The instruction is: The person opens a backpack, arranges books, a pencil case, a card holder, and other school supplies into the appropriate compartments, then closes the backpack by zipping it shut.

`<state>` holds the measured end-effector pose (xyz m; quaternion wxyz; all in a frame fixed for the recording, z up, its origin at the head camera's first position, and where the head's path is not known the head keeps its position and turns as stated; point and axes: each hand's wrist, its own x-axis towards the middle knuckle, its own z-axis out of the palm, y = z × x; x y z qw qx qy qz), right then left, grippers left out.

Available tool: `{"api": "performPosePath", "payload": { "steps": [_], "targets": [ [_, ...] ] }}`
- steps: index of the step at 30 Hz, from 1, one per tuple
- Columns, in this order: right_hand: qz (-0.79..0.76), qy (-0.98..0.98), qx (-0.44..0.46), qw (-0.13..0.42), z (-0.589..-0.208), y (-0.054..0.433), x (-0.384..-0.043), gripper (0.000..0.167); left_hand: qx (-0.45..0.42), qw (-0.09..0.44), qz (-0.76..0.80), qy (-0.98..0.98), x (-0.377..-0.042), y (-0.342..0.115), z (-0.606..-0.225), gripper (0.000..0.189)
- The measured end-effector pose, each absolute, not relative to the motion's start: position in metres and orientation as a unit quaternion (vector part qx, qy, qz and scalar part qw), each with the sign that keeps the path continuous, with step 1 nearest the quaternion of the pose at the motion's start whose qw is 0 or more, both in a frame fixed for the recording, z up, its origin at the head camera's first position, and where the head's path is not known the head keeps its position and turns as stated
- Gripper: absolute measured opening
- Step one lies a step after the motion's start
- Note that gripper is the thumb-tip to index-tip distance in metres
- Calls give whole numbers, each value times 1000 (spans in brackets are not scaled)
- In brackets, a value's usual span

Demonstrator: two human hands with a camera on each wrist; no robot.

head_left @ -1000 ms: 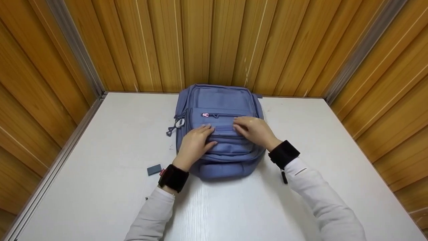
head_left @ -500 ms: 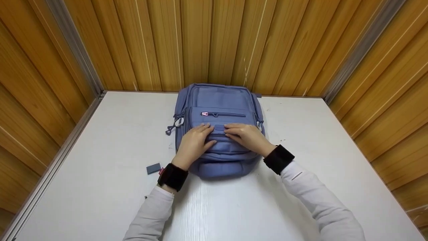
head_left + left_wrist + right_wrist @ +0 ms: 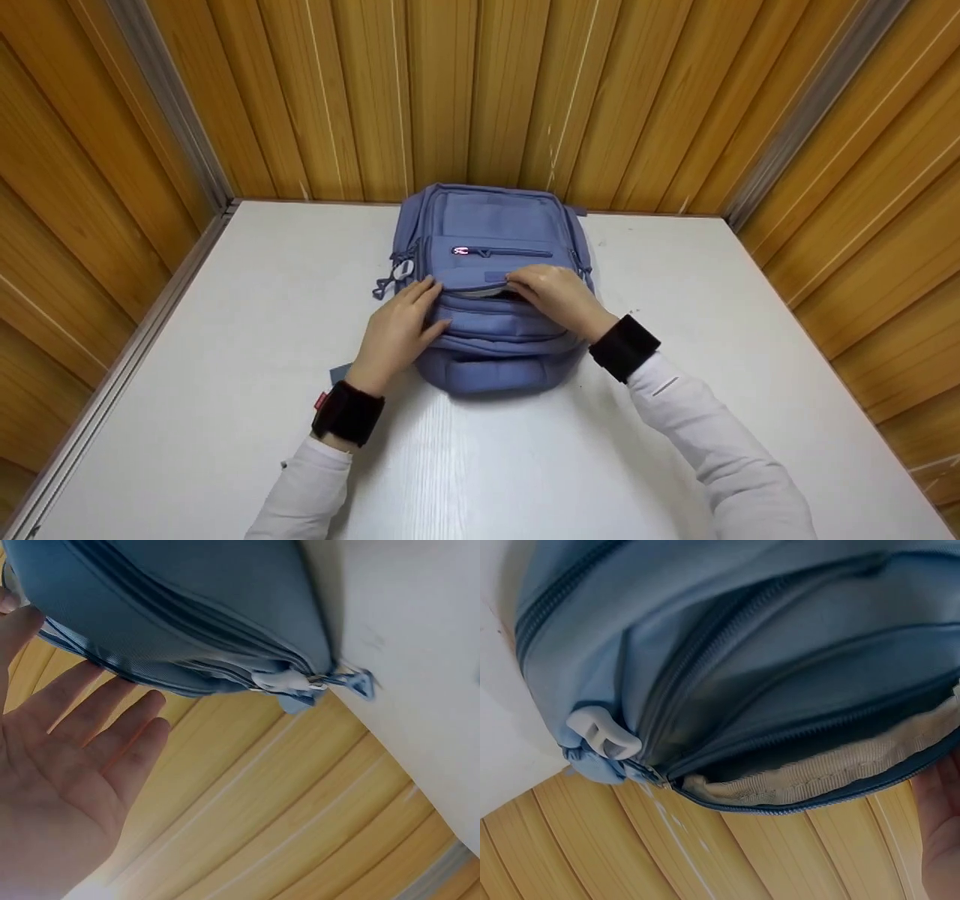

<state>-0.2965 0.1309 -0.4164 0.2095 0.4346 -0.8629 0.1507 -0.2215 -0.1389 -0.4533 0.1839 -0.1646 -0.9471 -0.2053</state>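
Note:
A blue backpack (image 3: pixel 502 214) lies on the white table, its front facing up. My right hand (image 3: pixel 561 297) pinches the upper zipper edge of a front pocket beside a small label patch. That edge is raised, and the pocket gapes to show a pale ribbed lining (image 3: pixel 817 776) in the right wrist view. My left hand (image 3: pixel 397 330) rests at the backpack's left side, fingers extended along the pocket's left end. In the left wrist view its fingers (image 3: pixel 135 720) are spread and relaxed beside the fabric. The pocket's inside is mostly dark.
A small blue-grey flat piece (image 3: pixel 340 373) lies on the table (image 3: pixel 187 337), partly covered by the left wrist. A white zipper pull (image 3: pixel 604 733) hangs at the backpack's side. Wood-patterned panels (image 3: pixel 510 97) stand behind and on both sides.
The left hand has shifted left from the pocket's middle to its left end. The right hand has lifted the pocket's upper edge slightly, and a gap with pale lining has appeared.

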Motion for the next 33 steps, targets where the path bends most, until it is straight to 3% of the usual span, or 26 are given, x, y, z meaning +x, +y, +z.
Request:
{"api": "performPosePath", "payload": {
  "steps": [4,13,21,24,27,33],
  "targets": [
    [163,-864,423,220,-406,132,-298,14,-151,184,-205,-949,-212,-157,-460,57],
    [184,-867,400,233,-384,136,-309,15,-131,113,-185,-967,-193,-201,-468,51],
    [204,-880,366,225,-367,133,-321,18,-137,94,-151,-974,-180,-227,-476,43],
    [210,-881,363,217,-366,130,-323,18,-138,93,-148,-975,-176,-231,-482,34],
    [213,-882,365,211,-366,128,-323,18,-138,94,-150,-975,-175,-234,-486,9],
    [214,-883,363,206,-368,127,-322,19,-149,108,-137,-973,-176,-232,-489,36]
  ]
}}
